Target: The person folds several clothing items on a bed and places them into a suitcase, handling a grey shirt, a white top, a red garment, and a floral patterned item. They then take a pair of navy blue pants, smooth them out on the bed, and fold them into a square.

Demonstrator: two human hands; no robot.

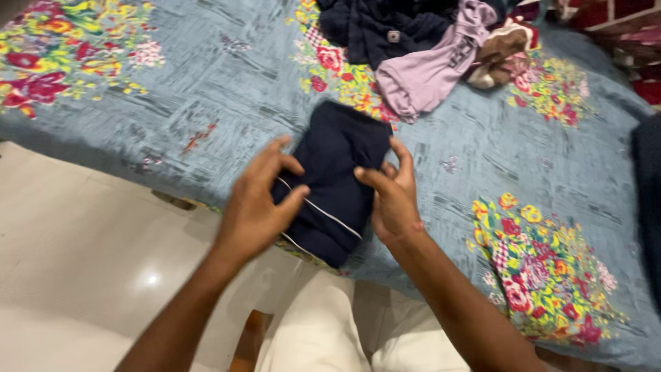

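While the folded navy garment (337, 176) lay at the bed's (206, 89) near edge, long axis running away from the person, the left hand (258, 203) and right hand (392, 196) apparently pinched its sides, equally near.

Folded navy garment (339, 176): dark blue cloth, folded into a compact oblong bundle, thin white piping line running diagonally across its lower half. Long axis tilted, upper end toward 1 o'clock, lower end toward 7 o'clock. Lies flat on the bed at the near edge, lower end reaching just over that edge. Sits at frame centre. Upper corner crisp, squared. Left flank and right flank partly covered by fingers. Surface smooth, no visible creases.
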